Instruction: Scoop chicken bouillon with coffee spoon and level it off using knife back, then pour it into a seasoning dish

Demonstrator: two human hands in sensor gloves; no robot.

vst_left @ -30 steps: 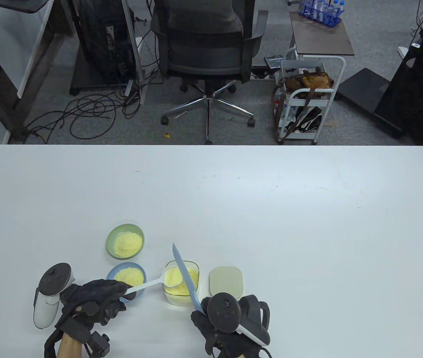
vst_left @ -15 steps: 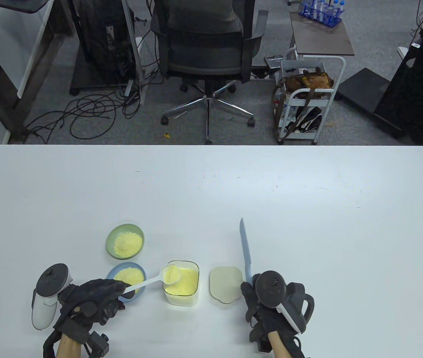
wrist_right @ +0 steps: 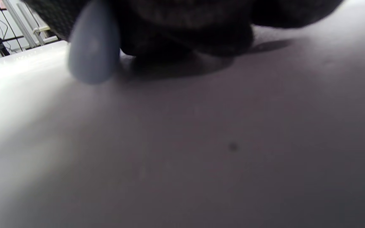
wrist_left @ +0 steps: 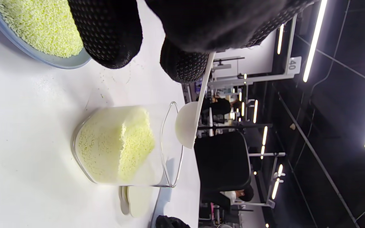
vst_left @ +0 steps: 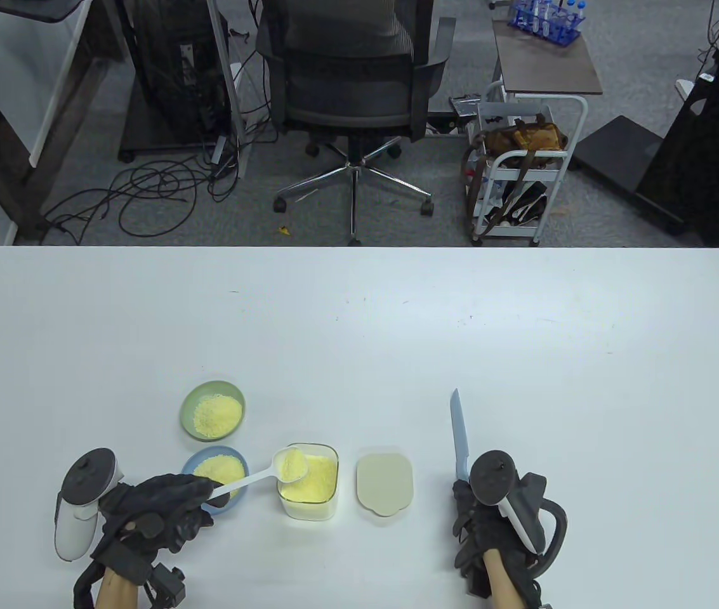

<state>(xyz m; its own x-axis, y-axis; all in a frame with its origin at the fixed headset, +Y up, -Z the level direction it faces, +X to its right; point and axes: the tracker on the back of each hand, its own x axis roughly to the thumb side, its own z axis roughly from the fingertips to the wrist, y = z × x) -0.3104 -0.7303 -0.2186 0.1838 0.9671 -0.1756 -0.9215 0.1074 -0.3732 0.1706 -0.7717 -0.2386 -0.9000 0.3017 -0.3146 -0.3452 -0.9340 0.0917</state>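
Observation:
My left hand (vst_left: 204, 496) pinches the handle of the white coffee spoon (vst_left: 251, 482). Its bowl (vst_left: 290, 465), filled with yellow bouillon, hovers over the left rim of the clear container (vst_left: 327, 501) of bouillon. In the left wrist view the spoon (wrist_left: 187, 126) hangs beside the container (wrist_left: 122, 145), below my fingers (wrist_left: 106, 31). A blue seasoning dish (vst_left: 191, 465) and a green one (vst_left: 194, 394) both hold bouillon. To the right of the lid, my right hand (vst_left: 468, 507) grips the pale blue knife (vst_left: 459, 438) low over the table, blade pointing away. Its handle end (wrist_right: 93, 47) shows under the glove.
The beige container lid (vst_left: 384, 483) lies flat between the container and my right hand. The white table (vst_left: 524, 349) stretches far and right of the dishes. An office chair (vst_left: 349, 82) and a small cart (vst_left: 518, 165) stand beyond the far edge.
My right hand carried the knife from across the spoon and container to the right, past the lid, and down toward the table. The left hand and spoon stayed almost still.

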